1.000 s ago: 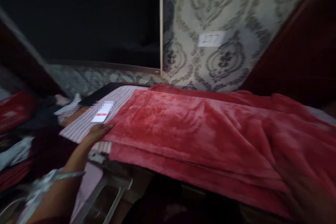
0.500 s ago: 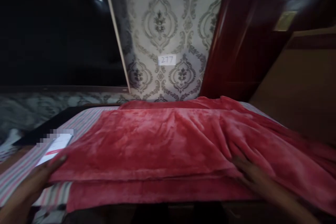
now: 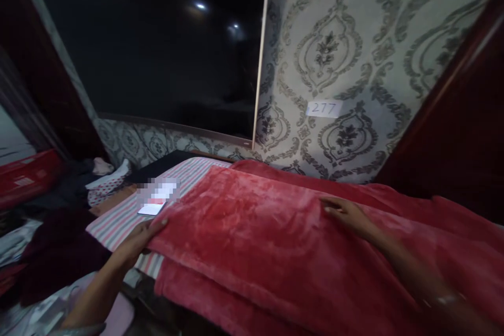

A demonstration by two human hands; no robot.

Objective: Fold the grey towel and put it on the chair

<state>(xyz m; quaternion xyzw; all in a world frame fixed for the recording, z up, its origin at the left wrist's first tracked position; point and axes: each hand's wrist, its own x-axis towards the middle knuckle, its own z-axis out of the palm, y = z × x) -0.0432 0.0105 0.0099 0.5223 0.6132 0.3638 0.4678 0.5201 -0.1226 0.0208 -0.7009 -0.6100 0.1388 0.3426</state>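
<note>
A plush red blanket (image 3: 252,220) lies folded in layers on a striped padded board (image 3: 118,220). My left hand (image 3: 145,233) holds the blanket's near-left corner, thumb on top and the other fingers hidden beneath the edge. On the upper middle of the blanket rests my right hand (image 3: 348,215), fingers loosely bent and partly apart, touching the pile; no fold of cloth stands up between them. Beside the blanket's left edge, a phone with a lit, partly blurred screen (image 3: 151,209) lies on the stripes.
Behind the board stands a patterned wall with a paper label reading 277 (image 3: 324,108) and a large dark screen (image 3: 169,52). Piled clothes (image 3: 59,257) and a red bag or box (image 3: 29,178) lie at the left. Dark red wood (image 3: 452,115) borders the right.
My view has swung left, bringing the piled clothes into sight. My right hand has gone from the near edge up to the blanket's upper middle. The left stays at the corner, and creases look smoother.
</note>
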